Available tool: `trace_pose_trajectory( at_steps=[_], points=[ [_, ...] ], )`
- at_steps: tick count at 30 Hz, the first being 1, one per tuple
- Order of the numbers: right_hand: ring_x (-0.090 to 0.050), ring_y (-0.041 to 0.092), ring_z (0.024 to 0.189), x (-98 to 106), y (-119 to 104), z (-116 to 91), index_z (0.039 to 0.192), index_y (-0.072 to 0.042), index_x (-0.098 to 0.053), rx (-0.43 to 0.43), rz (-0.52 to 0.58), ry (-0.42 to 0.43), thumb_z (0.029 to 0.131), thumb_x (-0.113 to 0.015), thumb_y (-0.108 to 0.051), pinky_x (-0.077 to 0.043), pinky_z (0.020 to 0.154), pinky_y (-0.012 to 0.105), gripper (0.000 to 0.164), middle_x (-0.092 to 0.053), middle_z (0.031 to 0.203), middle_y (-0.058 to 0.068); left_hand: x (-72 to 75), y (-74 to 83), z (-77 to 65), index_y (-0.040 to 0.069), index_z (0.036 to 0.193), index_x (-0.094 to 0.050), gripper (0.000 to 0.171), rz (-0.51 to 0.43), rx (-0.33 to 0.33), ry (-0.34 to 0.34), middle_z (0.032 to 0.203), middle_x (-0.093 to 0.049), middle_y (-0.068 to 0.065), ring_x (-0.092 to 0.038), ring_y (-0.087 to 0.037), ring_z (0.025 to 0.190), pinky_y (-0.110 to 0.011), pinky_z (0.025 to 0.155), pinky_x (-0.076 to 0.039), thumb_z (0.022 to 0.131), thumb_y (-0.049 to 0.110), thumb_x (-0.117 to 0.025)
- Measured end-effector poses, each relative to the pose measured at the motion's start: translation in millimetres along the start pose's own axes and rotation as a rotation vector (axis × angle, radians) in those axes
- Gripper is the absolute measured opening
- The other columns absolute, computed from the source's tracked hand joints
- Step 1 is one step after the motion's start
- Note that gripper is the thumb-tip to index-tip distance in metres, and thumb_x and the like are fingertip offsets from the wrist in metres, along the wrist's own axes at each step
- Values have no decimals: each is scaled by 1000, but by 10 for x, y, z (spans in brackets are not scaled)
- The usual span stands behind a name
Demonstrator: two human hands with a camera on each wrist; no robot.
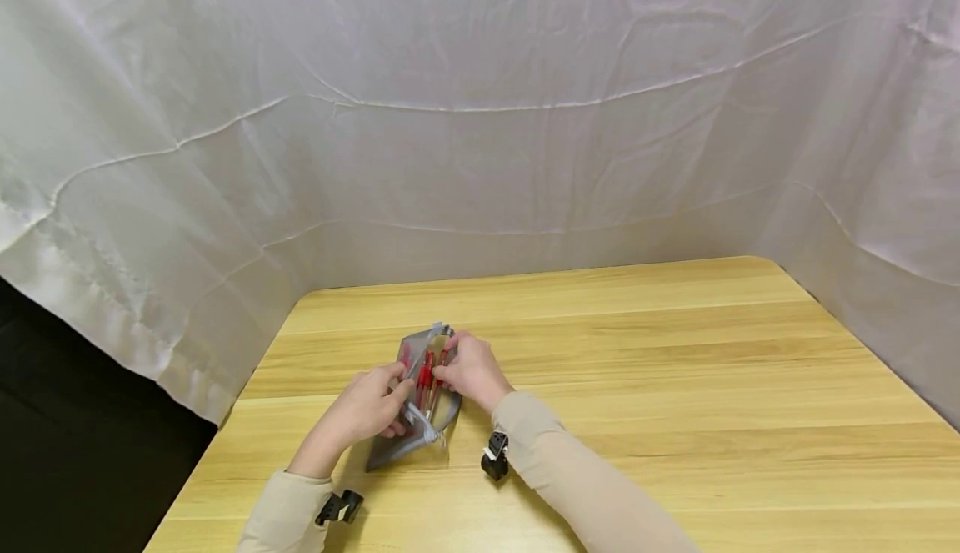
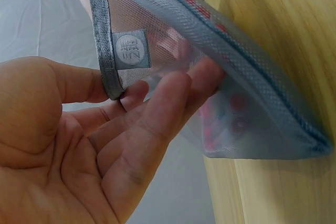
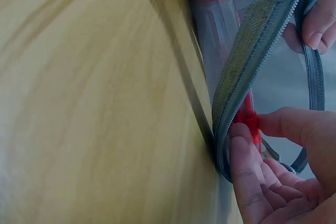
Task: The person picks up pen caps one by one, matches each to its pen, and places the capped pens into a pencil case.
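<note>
A grey mesh zip pouch stands tilted on the left part of the table, its zipped mouth parted. Several clear pens with red caps lie inside it. My left hand holds the pouch's side; in the left wrist view, thumb and a finger pinch its fabric-bound edge, near a small square label. At the mouth, my right hand pinches a red-capped pen between thumb and finger, just inside the zipper. The pens' lower ends are partly hidden by mesh.
The wooden table stretches away to the right. Pale cloth hangs along its back and sides. A dark area lies beyond the left edge. Each wrist carries a small black camera.
</note>
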State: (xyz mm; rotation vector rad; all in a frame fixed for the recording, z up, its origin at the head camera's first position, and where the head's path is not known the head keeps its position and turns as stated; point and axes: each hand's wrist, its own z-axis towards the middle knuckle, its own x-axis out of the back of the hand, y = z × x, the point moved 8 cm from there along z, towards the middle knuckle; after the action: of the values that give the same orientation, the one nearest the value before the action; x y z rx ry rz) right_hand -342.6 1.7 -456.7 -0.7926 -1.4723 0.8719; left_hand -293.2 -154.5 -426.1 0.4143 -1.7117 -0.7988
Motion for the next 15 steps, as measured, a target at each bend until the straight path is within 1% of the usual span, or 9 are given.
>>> trace_pose_trajectory(
  at_steps=[7, 11, 15],
  points=[
    [-67, 11, 58, 4, -29, -7, 116, 2, -68, 9, -12, -16, 90, -82, -4, -58, 56, 23, 30, -76, 73, 8, -1, 5, 6, 8, 102, -62, 14, -2, -1, 2, 78, -65, -11, -72, -21, 58, -35, 55, -65, 112, 16, -55],
    [-69, 11, 60, 18, -22, -17, 115, 0, -68, 3, -17, -28, 91, -81, -6, -58, 57, 24, 27, -78, 75, 8, -1, 7, 4, 8, 101, -62, 15, 0, 1, 2, 78, -65, -11, -72, -21, 58, -34, 55, -65, 112, 16, -55],
    [-71, 14, 64, 42, -18, -31, 116, -1, -69, 5, 1, -57, 92, -80, -7, -60, 59, 25, 27, -77, 77, 6, -3, 12, 1, 9, 99, -61, 16, 5, -1, 1, 77, -64, -10, -71, -20, 58, -34, 54, -64, 112, 16, -55]
  ],
)
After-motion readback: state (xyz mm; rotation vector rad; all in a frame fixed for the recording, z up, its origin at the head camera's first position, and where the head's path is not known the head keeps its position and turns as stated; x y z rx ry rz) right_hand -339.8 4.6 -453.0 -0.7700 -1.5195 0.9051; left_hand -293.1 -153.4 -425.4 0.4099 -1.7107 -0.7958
